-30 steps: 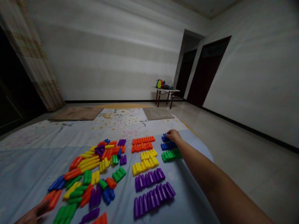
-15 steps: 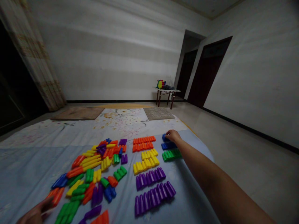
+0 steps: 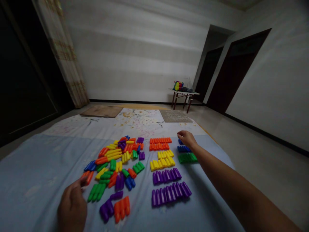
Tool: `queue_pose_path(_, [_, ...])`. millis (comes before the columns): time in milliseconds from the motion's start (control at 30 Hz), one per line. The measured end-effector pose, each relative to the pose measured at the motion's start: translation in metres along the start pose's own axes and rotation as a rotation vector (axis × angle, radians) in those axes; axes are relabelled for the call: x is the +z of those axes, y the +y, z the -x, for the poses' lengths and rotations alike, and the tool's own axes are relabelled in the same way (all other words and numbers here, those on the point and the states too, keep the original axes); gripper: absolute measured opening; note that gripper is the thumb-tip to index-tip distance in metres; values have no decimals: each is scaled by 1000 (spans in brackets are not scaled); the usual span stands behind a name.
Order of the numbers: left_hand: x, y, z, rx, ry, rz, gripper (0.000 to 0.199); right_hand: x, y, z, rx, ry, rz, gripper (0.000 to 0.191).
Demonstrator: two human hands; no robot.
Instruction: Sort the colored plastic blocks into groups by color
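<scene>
Many coloured plastic pieces lie on a light blue cloth. To the left is a mixed pile with yellow pieces (image 3: 114, 154) and green pieces (image 3: 96, 192). On the right stand sorted rows: orange (image 3: 160, 140), yellow (image 3: 162, 163), purple (image 3: 171, 194), blue (image 3: 184, 149) and green (image 3: 187, 158). My left hand (image 3: 73, 204) is at the pile's near left edge, fingers curled by orange pieces (image 3: 88, 176); whether it grips one is unclear. My right hand (image 3: 185, 138) is closed just above the far blue pieces, which it partly covers; anything in its fingers is too small to make out.
Beyond the blue cloth is a white floral cloth (image 3: 137, 120), with a brown mat (image 3: 103, 111) and a grey mat (image 3: 175, 116) at its far edge. A small table (image 3: 185, 91) bearing a colourful bag (image 3: 178, 85) stands by the back wall.
The view has shifted left and up, so everything sits further right. My right hand has lifted slightly off the blue pieces. More of my left hand shows beside the pile.
</scene>
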State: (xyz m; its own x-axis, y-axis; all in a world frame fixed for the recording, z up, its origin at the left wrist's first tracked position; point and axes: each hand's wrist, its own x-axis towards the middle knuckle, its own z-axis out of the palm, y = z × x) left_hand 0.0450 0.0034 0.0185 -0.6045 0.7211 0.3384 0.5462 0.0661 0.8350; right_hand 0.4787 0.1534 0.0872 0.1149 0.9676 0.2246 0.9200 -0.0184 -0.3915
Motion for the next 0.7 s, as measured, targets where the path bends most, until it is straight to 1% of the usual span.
queue_pose_path(67, [-2, 4, 1, -30, -23, 46, 39, 8, -26, 11, -108, -60, -47, 26])
queue_pose_path(133, [-2, 5, 2, -28, -8, 78, 40, 18, -54, 26, -226, -135, -88, 23])
queue_pose_path(200, [-2, 5, 3, -36, 7, 102, 40, 29, -83, 41, -425, -267, -129, 24])
queue_pose_path(300, [-1, 4, 3, -35, 7, 136, 41, 43, -120, 61, -629, -347, -76, 27])
queue_pose_path(367, [-2, 5, 4, -41, 7, 149, 41, 50, -138, 71, -735, -423, -7, 33])
queue_pose_path(433, [-3, 9, 5, -53, 10, 158, 40, 55, -152, 77, -783, -501, 84, 38])
queue_pose_path(500, [-5, 13, 6, -63, 3, 158, 39, 58, -160, 81, -789, -548, 162, 41])
queue_pose_path(600, [-6, 12, 5, -58, -11, 147, 39, 59, -166, 84, -776, -556, 222, 39])
queue_pose_path(700, [-4, 5, 4, -30, -14, 142, 39, 51, -168, 86, -752, -556, 232, 32])
